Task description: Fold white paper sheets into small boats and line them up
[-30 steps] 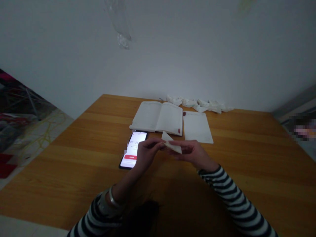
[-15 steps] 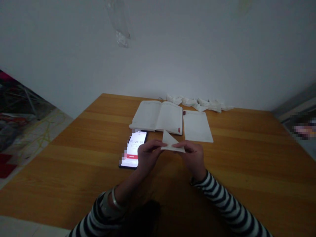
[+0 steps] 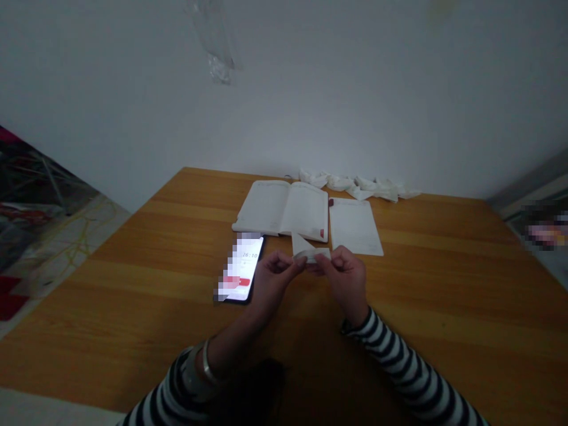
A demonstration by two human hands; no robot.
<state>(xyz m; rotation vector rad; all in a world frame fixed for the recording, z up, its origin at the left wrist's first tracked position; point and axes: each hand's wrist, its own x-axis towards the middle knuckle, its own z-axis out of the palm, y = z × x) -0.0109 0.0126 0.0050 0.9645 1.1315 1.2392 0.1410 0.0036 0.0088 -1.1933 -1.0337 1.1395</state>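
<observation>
Landmark: the open notebook (image 3: 306, 210) on the wooden table (image 3: 155, 266). The folded paper (image 3: 302, 244) is on the notebook's near side, between my hands. My left hand (image 3: 273, 284) clamps its left end, thumb on top; my right hand (image 3: 350, 281) pinches its right end. The hands are close together.

The phone (image 3: 248, 266) lies face up, just left of the folded paper and nearer me than the notebook. Legible display digits: "26:10"; pixelation hides the part before them. The red button's label is unreadable.

Right of the notebook: a loose sheet (image 3: 355, 228). Behind both: crumpled white material (image 3: 341, 183). The notebook's red corner mark (image 3: 322, 232) is too small to read.
</observation>
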